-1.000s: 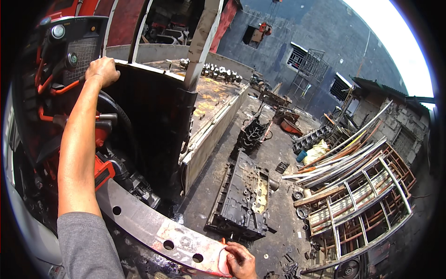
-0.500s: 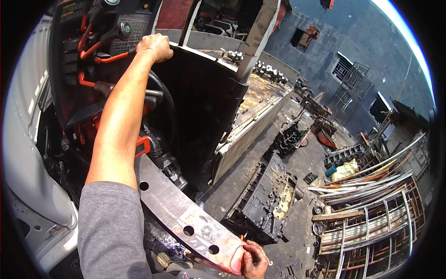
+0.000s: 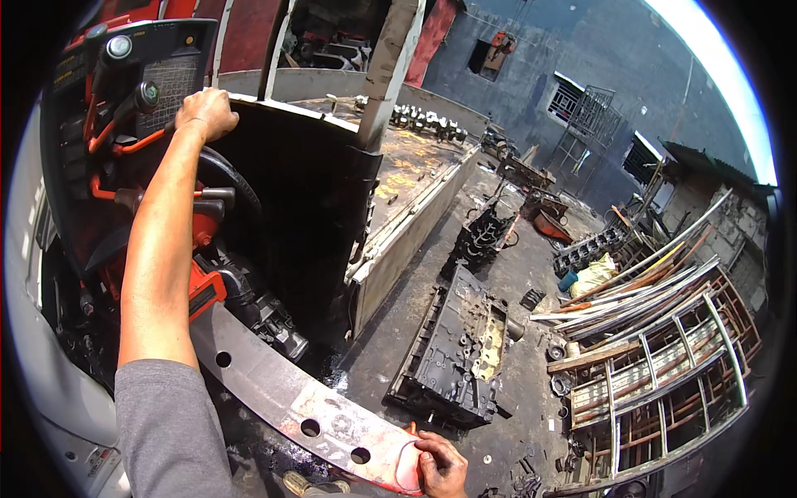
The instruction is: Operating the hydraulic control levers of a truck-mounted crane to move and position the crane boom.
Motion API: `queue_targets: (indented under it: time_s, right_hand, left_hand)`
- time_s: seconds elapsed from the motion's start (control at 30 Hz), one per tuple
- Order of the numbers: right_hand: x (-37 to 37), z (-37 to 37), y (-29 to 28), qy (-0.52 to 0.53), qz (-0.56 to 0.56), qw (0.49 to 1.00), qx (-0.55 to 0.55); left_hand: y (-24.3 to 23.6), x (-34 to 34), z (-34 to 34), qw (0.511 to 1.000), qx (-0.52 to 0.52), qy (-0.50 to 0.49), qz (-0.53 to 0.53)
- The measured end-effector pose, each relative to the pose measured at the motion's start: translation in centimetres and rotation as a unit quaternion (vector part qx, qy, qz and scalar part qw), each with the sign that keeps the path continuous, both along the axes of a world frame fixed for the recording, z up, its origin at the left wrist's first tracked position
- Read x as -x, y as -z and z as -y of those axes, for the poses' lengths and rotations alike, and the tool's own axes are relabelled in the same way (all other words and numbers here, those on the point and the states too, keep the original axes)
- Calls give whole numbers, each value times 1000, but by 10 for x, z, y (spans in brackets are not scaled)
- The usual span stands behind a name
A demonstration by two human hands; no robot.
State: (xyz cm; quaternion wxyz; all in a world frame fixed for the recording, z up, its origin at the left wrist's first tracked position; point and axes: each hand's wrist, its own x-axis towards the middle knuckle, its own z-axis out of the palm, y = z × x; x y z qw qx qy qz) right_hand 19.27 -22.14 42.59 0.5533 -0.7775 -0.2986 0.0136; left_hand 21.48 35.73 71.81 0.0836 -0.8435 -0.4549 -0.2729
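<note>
My left hand (image 3: pixel 207 114) is closed around the end of a red-stemmed lever on a dark control panel (image 3: pixel 170 41), its knob hidden in my fist. My bare forearm passes over other levers, one with a round dark knob (image 3: pixel 147 97). A long curved grey metal beam (image 3: pixel 270 378) with round holes runs from beneath my forearm toward the lower middle. At its worn red end, my right hand (image 3: pixel 442 466) curls its fingers over the edge; the thumb is not clearly seen. A black steering wheel (image 3: pixel 237 183) is partly visible behind my left forearm.
A dirty engine block (image 3: pixel 452 357) lies on the ground to the right, with another blackened engine part (image 3: pixel 490 232) beyond. Metal frames (image 3: pixel 656 382) and long pipes (image 3: pixel 639 290) are piled at far right. A side-walled flatbed (image 3: pixel 407 170) carries metal parts. My shoe shows below the beam.
My view has turned, so the surroundings sit further left and the panel lower in the picture. Both hands keep their places, the left on the lever and the right at the beam's end.
</note>
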Motion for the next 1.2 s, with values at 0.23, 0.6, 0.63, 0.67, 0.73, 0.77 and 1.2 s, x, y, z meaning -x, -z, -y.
queue_targets:
  time_s: [0.23, 0.6, 0.63, 0.67, 0.73, 0.77, 1.2]
  right_hand:
    - [-1, -1, -5, -10, 26, 1000, 0]
    - [0, -1, -4, -6, 17, 1000, 1]
    - [0, -1, -4, -5, 14, 1000, -4]
    - [0, -1, -4, -3, 10, 1000, -10]
    - [1, -2, -4, -1, 9, 1000, -10]
    - [1, -2, -4, 0, 9, 1000, -10]
    - [-5, 2, 1, 7, 25, 1000, 4]
  left_hand:
    - [4, -1, 0, 999, -38, 8, 34]
    - [1, 0, 4, 999, -34, 7, 15]
    - [0, 0, 4, 1000, -16, 0, 4]
    - [-1, 0, 5, 1000, -14, 1, 7]
    - [-1, 0, 6, 1000, -12, 1, 10]
    - [-1, 0, 6, 1000, -10, 1, 11]
    - [0, 0, 3, 1000, -24, 11, 18]
